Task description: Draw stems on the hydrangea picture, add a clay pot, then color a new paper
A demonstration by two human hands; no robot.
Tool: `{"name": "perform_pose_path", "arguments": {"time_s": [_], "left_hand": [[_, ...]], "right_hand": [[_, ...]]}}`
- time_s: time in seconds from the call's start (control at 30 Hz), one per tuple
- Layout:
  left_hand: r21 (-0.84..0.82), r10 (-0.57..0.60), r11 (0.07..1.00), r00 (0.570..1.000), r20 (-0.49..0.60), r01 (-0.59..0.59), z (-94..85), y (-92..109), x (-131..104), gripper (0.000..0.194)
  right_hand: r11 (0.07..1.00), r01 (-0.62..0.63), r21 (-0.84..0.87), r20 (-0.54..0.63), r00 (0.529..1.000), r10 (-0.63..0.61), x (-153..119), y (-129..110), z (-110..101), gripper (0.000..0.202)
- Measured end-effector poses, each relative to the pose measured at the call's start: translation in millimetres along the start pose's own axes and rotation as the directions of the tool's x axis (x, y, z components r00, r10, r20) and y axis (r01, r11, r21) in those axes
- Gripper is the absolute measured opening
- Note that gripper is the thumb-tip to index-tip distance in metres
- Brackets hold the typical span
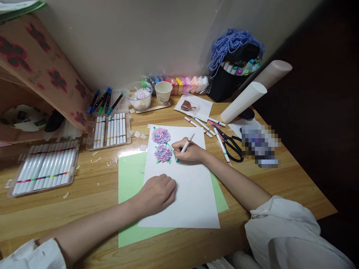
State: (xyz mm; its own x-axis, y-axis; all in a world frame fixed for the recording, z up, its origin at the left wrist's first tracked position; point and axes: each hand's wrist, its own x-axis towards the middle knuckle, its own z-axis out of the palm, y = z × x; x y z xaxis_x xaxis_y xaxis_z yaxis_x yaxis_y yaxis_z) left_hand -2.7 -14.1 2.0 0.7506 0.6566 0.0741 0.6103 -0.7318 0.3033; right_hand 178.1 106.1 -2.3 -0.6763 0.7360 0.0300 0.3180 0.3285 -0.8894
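Observation:
My right hand [187, 150] is closed around a white marker [188, 142] with an orange-brown band, beside green stems on a white sheet [193, 186]. Two round pink, purple and blue flower heads, an upper [160, 135] and a lower one [163, 153], stand out from the sheet's upper left, with green leaves around them. My left hand [158, 192] rests on the sheet below the flowers, its fingers curled under; whether they hold anything is hidden. Beneath the white sheet lies green paper [130, 186].
Marker cases [46, 168] lie left. Behind the sheet are a bowl of paper bits [140, 96], a paper cup [163, 92] and wrapped coloured clay [182, 85]. Loose markers, black scissors [231, 144], white rolls [244, 101] and a black pen holder [228, 84] stand or lie right.

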Motion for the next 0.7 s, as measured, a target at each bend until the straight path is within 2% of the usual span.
{"name": "perform_pose_path", "arguments": {"time_s": [0.13,0.23,0.33,0.37,0.43,0.5,0.6,0.7], "left_hand": [[-0.018,-0.004,1.000,1.000,-0.002,0.004,0.7,-0.6,0.1,0.022],[-0.050,-0.007,0.999,1.000,0.013,0.007,-0.8,-1.0,-1.6,0.022],[-0.157,0.057,0.987,0.995,0.078,-0.044,-5.4,1.4,-4.5,0.015],[-0.198,0.107,0.977,0.988,0.113,-0.084,-7.3,3.1,-5.3,0.020],[-0.252,0.209,0.954,0.960,0.185,-0.159,-11.1,7.8,-6.1,0.045],[-0.261,0.243,0.949,0.937,0.249,-0.177,-14.1,12.9,-5.7,0.066],[-0.260,0.211,0.957,0.925,0.316,-0.129,-16.5,19.0,-4.2,0.074],[-0.266,0.185,0.960,0.918,0.351,-0.091,-15.6,22.6,-2.9,0.075]], "right_hand": [[0.999,-0.016,0.047,-0.015,1.000,0.017,-0.1,-0.4,-0.7,0.027],[0.993,-0.025,0.112,0.031,0.999,0.022,-1.0,-0.1,-2.0,0.029],[0.979,-0.046,0.200,-0.002,0.999,0.047,0.3,3.0,-4.3,0.029],[0.961,-0.055,0.271,-0.041,0.997,0.068,1.7,4.6,-5.4,0.029],[0.898,-0.060,0.436,-0.113,0.986,0.121,5.8,7.9,-8.2,0.031],[0.838,-0.051,0.544,-0.158,0.974,0.162,9.5,9.6,-11.1,0.035],[0.841,-0.049,0.538,-0.178,0.969,0.170,7.4,6.9,-13.7,0.034],[0.857,-0.065,0.512,-0.133,0.979,0.154,-8.4,0.7,-12.5,0.028]]}}
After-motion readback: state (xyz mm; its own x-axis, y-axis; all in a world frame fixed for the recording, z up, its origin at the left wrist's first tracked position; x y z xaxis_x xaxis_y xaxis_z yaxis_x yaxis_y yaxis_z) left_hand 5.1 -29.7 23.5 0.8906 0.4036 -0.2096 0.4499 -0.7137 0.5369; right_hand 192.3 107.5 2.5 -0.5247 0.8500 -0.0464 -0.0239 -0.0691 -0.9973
